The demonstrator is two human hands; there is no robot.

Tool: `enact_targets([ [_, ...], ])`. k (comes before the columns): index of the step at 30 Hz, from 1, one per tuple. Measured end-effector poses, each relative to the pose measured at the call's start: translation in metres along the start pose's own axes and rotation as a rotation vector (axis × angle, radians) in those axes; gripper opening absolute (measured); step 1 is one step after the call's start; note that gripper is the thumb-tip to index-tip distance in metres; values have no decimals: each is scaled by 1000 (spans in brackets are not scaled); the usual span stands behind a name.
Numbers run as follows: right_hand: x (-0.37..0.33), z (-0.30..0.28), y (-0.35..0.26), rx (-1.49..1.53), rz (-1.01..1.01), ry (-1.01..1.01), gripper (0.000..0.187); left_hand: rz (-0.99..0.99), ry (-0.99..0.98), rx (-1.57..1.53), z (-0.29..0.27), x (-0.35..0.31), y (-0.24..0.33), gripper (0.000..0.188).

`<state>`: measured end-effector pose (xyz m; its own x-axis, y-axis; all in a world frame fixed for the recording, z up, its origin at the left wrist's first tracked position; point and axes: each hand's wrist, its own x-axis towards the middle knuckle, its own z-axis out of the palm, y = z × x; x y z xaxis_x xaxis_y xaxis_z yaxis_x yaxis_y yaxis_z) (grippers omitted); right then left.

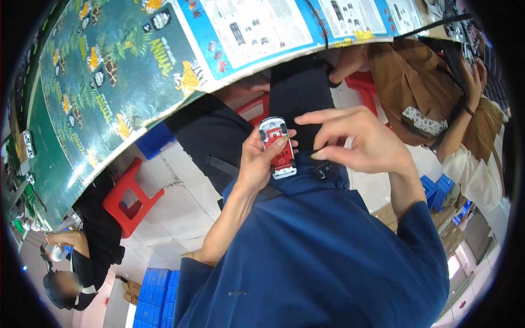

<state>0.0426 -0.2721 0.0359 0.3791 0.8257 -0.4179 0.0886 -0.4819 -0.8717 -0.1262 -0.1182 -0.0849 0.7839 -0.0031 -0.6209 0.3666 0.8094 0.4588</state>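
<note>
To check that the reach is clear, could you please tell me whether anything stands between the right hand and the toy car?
Only the fingers of the left hand, at the edge of the toy car that faces the right hand; otherwise, nothing visible stands in that gap.

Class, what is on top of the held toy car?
The thumb of the left hand lies across the toy car; the patch directly beneath the thumb is covered.
</note>
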Motion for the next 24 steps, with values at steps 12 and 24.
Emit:
enact_targets([
  [12,27,12,33,607,144,176,6,81,-87,48,8,11,21,32],
  [24,57,29,38,247,-27,232,8,125,-241,-4,9,5,25,71],
])
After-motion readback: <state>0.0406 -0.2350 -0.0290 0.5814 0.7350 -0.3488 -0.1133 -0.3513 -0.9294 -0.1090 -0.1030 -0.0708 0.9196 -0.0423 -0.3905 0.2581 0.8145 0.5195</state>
